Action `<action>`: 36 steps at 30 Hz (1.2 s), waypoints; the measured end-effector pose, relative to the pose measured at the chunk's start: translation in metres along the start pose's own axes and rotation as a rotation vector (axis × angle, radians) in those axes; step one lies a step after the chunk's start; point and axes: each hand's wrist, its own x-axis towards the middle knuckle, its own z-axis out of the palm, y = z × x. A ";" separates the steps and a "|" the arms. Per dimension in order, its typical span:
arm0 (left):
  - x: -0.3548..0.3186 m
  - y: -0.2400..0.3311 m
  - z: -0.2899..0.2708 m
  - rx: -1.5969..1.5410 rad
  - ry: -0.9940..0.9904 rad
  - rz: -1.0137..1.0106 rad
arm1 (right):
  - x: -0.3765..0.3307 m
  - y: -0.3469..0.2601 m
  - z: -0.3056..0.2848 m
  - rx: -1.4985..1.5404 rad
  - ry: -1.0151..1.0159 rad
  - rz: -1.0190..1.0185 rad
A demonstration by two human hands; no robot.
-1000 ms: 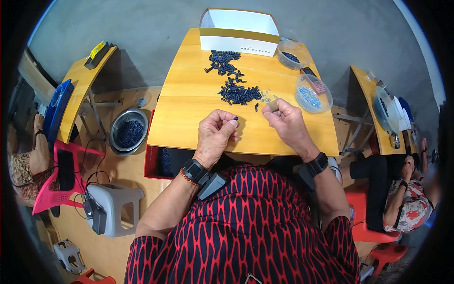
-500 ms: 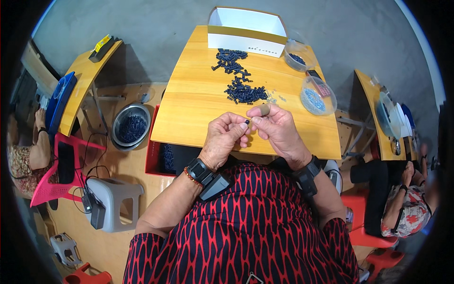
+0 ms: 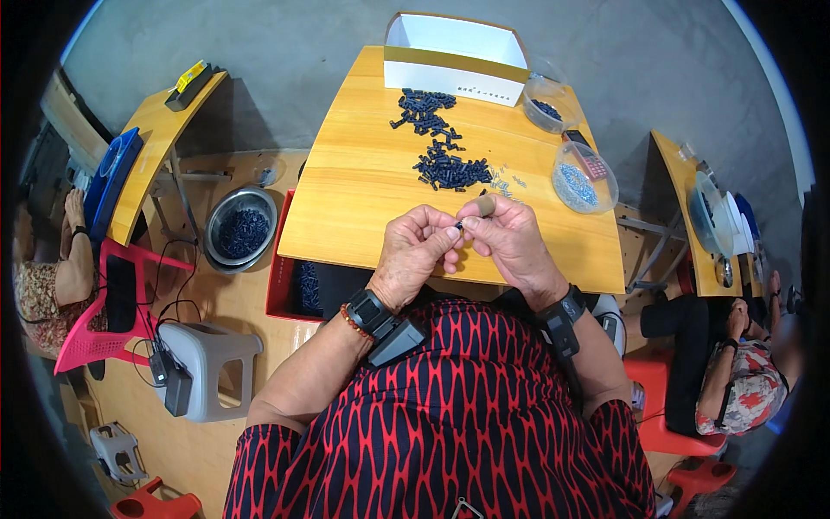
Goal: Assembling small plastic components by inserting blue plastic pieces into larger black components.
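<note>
Small dark part (image 3: 458, 227) mostly hidden betw. fingers (image 3: 445, 235); shape too small to tell.

The left hand (image 3: 421, 251) and the right hand (image 3: 510, 242) meet over the near edge of the table (image 3: 346, 216), fingertips touching, a small part (image 3: 458, 227) between them. Just beyond the hands lies a heap of small parts (image 3: 450, 170), and behind it a second heap (image 3: 422, 111). Farther back stands an open box (image 3: 454, 54). To the right of the right hand sits a bowl (image 3: 584, 177) — behind that, another bowl (image 3: 545, 102). Left of the left hand, below the table, stands a basin (image 3: 240, 229).
</note>
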 end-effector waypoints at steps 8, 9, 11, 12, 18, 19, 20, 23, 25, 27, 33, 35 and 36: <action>-0.005 0.004 0.005 0.017 0.012 -0.024 | 0.002 -0.015 -0.001 -0.309 -0.068 -0.138; -0.005 0.005 0.006 0.024 0.000 -0.012 | 0.003 -0.018 -0.002 -0.309 -0.067 -0.138; -0.005 0.007 0.006 0.032 -0.014 0.000 | 0.003 -0.024 -0.002 -0.360 -0.105 -0.132; -0.005 0.008 0.006 0.042 -0.037 -0.003 | 0.002 -0.027 -0.001 -0.360 -0.104 -0.133; -0.008 0.015 0.004 0.150 -0.083 -0.003 | 0.000 -0.035 0.001 -0.726 -0.148 -0.372; -0.008 0.014 0.003 0.175 -0.095 0.001 | 0.000 -0.034 0.000 -0.659 -0.154 -0.310; -0.008 0.014 0.003 0.175 -0.096 0.002 | 0.000 -0.034 -0.001 -0.592 -0.159 -0.248; -0.009 0.013 0.004 0.142 -0.111 -0.007 | -0.002 -0.031 0.002 -0.495 -0.133 -0.212; -0.011 0.014 0.007 0.253 -0.065 0.070 | -0.003 -0.036 0.007 -0.497 -0.102 -0.146; -0.012 0.012 0.008 0.350 -0.028 0.130 | -0.003 -0.034 0.007 -0.500 -0.072 -0.078; -0.010 0.004 0.011 0.585 0.063 0.339 | -0.009 -0.017 0.010 -0.222 0.050 0.007; -0.011 0.007 0.012 0.607 0.079 0.373 | -0.009 -0.013 0.010 -0.141 0.058 -0.002; -0.013 0.011 0.011 0.481 0.035 0.264 | -0.009 -0.014 0.007 -0.140 0.058 -0.002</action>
